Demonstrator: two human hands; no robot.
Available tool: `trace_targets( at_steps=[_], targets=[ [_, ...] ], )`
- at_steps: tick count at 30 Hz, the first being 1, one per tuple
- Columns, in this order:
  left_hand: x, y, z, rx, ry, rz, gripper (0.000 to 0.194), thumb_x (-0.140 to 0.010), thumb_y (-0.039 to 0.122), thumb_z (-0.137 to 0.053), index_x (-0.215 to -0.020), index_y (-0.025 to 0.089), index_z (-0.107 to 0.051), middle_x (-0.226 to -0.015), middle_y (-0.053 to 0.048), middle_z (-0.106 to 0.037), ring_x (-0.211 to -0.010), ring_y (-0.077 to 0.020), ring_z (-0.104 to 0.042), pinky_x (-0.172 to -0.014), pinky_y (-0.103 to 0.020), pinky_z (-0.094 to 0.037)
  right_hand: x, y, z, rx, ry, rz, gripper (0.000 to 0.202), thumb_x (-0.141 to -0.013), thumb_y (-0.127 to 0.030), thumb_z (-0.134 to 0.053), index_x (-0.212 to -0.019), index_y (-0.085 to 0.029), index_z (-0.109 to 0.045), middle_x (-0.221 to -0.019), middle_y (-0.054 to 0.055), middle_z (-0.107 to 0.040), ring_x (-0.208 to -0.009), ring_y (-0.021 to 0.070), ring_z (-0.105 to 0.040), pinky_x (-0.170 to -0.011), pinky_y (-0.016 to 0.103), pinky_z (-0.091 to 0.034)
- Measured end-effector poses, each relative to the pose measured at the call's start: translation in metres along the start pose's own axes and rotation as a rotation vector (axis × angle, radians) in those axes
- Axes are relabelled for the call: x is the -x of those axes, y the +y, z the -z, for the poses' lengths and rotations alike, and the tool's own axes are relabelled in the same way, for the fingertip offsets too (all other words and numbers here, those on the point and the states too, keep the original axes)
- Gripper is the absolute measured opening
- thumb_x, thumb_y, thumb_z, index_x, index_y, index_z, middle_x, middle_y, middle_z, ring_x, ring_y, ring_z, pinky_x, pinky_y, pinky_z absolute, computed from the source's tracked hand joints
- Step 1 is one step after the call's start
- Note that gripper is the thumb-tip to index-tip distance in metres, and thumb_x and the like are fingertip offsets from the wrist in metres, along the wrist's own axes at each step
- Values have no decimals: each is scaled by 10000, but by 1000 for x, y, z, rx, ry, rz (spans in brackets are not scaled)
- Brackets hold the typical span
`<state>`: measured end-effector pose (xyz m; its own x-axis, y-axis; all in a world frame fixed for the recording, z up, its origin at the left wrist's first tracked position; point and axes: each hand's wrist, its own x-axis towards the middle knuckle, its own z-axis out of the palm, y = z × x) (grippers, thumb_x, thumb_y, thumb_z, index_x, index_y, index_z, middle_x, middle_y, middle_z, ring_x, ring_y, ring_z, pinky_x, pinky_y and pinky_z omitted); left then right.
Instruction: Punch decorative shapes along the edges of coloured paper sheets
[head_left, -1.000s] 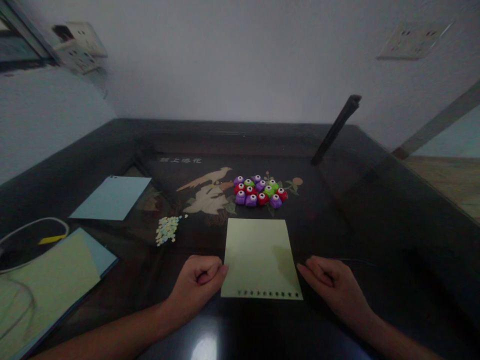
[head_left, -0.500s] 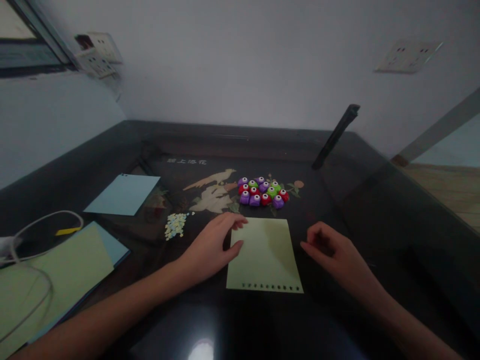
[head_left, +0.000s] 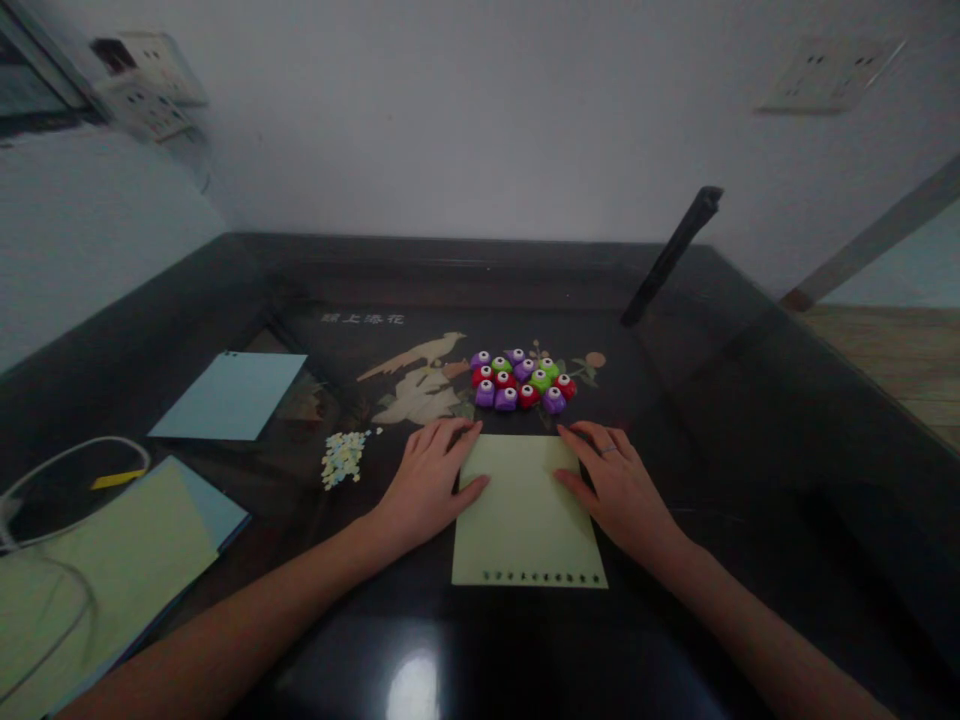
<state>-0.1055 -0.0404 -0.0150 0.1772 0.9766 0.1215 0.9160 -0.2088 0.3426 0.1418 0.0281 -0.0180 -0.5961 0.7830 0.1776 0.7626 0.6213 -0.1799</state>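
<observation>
A pale yellow-green sheet of paper (head_left: pixel 525 515) lies flat in front of me, its row of punched holes along the near edge. My left hand (head_left: pixel 433 475) rests at the sheet's left edge, fingers stretched and thumb on the paper. At the right edge, my right hand (head_left: pixel 619 485) touches the sheet near its far corner, thumb and fingers apart; a ring shows on one finger. Just beyond the paper sit several small purple, red and green toys with single eyes (head_left: pixel 523 380). A little pile of pale yellow and blue paper bits (head_left: pixel 343 458) lies left of my left hand.
A blue sheet (head_left: pixel 232 395) lies on the dark glossy table (head_left: pixel 480 650) at left. Nearer are stacked yellow-green and blue sheets (head_left: pixel 150 540), with a white cable (head_left: pixel 82 442) over them. A black stick-like object (head_left: pixel 671 258) leans up at the back right.
My right hand has moved left from beside the sheet onto its right edge, its fingers extending. The left hand stays at the left edge. The camera view has shifted slightly.
</observation>
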Motion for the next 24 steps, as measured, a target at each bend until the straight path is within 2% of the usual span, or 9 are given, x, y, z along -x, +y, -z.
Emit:
trace_targets(
  at_steps=[11, 16, 24],
  targets=[
    [1, -1, 0, -2, 2, 2, 552, -835, 350, -582, -1348, 185, -467, -1221, -125, -508, -1148, -298, -443, -953, -457, -384, 4, 6, -6, -73, 77, 34, 451, -874, -342, -552, -1259, -108, -565, -1198, 142, -583, -1065, 290, -499, -930, 462, -446],
    [1, -2, -1, 9, 8, -6, 545, -834, 355, -584, -1339, 184, -472, -1215, -120, -499, -1142, -298, -439, -953, -455, -384, 4, 3, -4, -64, 62, 47, 441, -889, -332, -531, -1264, -101, -559, -1199, 141, -600, -1060, 294, -509, -887, 464, -460],
    [2, 0, 2, 30, 18, -12, 501, -842, 332, -574, -1310, 198, -457, -1248, -116, -492, -1157, -298, -435, -965, -460, -378, 5, -1, -2, -90, 53, 15, 419, -899, -333, -496, -1283, -172, -547, -1205, 130, -596, -1059, 307, -518, -836, 463, -463]
  ],
)
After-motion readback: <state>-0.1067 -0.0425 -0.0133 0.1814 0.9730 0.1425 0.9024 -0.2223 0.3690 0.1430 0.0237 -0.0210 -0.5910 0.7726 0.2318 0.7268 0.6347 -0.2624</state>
